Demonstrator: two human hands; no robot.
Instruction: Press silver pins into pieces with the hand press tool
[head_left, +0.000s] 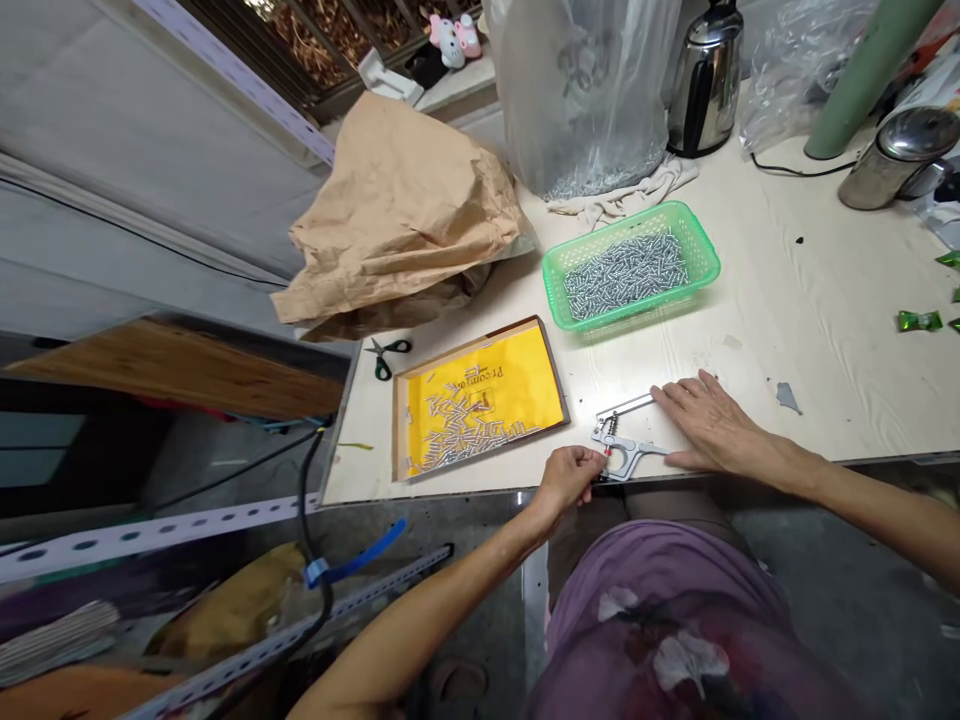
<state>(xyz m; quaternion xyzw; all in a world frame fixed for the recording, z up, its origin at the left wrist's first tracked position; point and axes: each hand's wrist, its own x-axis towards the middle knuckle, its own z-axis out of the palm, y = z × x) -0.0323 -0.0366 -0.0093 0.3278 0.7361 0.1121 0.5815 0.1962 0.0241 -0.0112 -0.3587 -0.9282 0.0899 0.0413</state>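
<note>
A grey metal hand tool (626, 455) with two lever handles and a coil spring lies at the table's front edge. My right hand (709, 425) grips the ends of its spread handles, fingers on the upper one and thumb by the lower one. At the tool's left end, my left hand (574, 472) is closed in a pinch beside a small red part. Whatever sits between those fingertips is too small to make out. Left of the tool, a shallow tray with a yellow lining (525, 375) holds many small silvery pin-like pieces (465, 435).
Behind the tool stands a green plastic basket (709, 262) full of small metal pieces. Scissors (386, 358), crumpled brown paper (405, 210), a large clear plastic bag (589, 90), a steel kettle (705, 80) and a metal mug (892, 160) surround the work area.
</note>
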